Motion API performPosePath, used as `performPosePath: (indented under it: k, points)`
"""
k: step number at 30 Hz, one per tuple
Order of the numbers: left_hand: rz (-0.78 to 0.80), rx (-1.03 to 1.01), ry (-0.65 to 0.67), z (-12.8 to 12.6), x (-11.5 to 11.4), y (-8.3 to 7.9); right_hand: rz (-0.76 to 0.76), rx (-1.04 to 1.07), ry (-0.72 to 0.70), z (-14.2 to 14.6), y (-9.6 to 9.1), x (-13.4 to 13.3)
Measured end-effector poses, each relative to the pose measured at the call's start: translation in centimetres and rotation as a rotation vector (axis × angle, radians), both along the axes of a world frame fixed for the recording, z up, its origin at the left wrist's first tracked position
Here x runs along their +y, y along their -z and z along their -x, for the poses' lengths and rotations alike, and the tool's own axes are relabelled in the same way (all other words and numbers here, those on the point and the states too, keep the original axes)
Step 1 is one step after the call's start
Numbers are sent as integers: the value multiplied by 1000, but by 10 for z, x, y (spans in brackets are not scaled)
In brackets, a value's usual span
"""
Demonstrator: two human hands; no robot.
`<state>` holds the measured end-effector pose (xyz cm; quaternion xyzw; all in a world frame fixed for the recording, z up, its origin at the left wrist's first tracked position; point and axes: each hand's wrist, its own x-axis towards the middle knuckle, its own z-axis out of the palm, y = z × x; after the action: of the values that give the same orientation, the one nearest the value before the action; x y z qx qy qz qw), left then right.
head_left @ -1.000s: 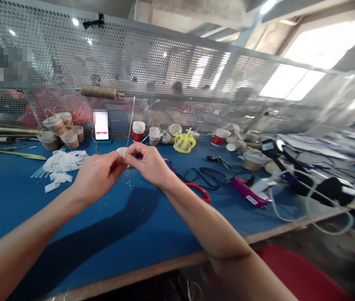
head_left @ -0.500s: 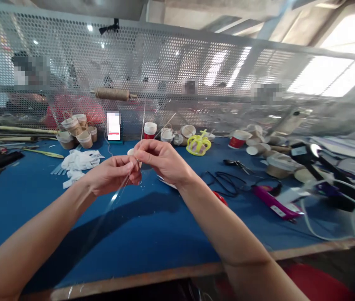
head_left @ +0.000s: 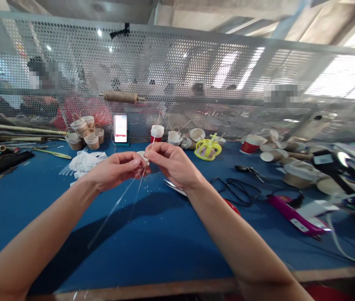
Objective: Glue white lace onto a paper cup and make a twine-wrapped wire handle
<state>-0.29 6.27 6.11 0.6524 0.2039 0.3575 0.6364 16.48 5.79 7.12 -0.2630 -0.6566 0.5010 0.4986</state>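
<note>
Above the middle of the blue table, my left hand point(head_left: 116, 169) is closed on a small pale piece point(head_left: 142, 156), partly hidden by fingers. A clear, thin strip point(head_left: 110, 213) hangs from these fingertips down to the left. Close beside it, my right hand point(head_left: 176, 165) pinches a thin pale strand point(head_left: 155, 136) between thumb and forefinger. The strand rises past the fingertips and runs on below, crossing the small piece. Both sets of fingertips nearly meet there. Exactly how strand and piece join is too small to make out.
White scraps point(head_left: 86, 163) and paper cups point(head_left: 83, 131) lie left, with a lit phone point(head_left: 120, 128) behind. A yellow crown-shaped object point(head_left: 208, 147), black cable point(head_left: 237, 190), purple tool point(head_left: 299, 215) and scissors-like blades point(head_left: 177, 188) lie right. A mesh screen point(head_left: 171, 54) stands behind.
The view has turned a little left, so everything sits farther right. My fingertips have drawn slightly apart, and the strand leans more to the right, its lower end now showing below the hands.
</note>
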Motion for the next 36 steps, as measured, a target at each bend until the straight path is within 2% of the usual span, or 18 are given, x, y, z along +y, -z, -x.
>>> performPosePath:
  k: [3,4,6,8,12,14,15,16,20,21,23,27,31,36]
  points:
    - [151,-69,203,-2,6,12,43,16,-61,0,1,-2]
    - [159,-72,224,-3,6,14,45,18,-59,0,2,-2]
    - [105,-35,184,-4,5,15,50,18,-27,1,6,-3]
    - [-60,133,47,-4,2,11,43,-10,68,3,13,-4]
    - [-615,622,-407,-5,-8,-1,29,-112,369,7,31,-4]
    - [-736,714,-503,-4,-12,-5,71,-95,427,8,38,-5]
    - [-702,715,-464,-3,-12,-6,99,-63,420,8,39,-6]
    - [-605,682,-366,0,-11,-6,125,-23,390,7,40,-8]
    - [78,259,200,16,4,10,203,107,208,1,39,-13]
    - [207,167,290,17,8,17,210,118,183,0,39,-14]
    - [360,73,388,17,12,32,213,127,155,-2,40,-15]
    - [429,-29,422,2,7,49,185,129,80,-4,43,-15]
    - [424,-98,426,-7,-4,48,156,146,40,-6,42,-16]
    - [380,-93,413,-7,-6,47,159,134,27,-5,42,-19]
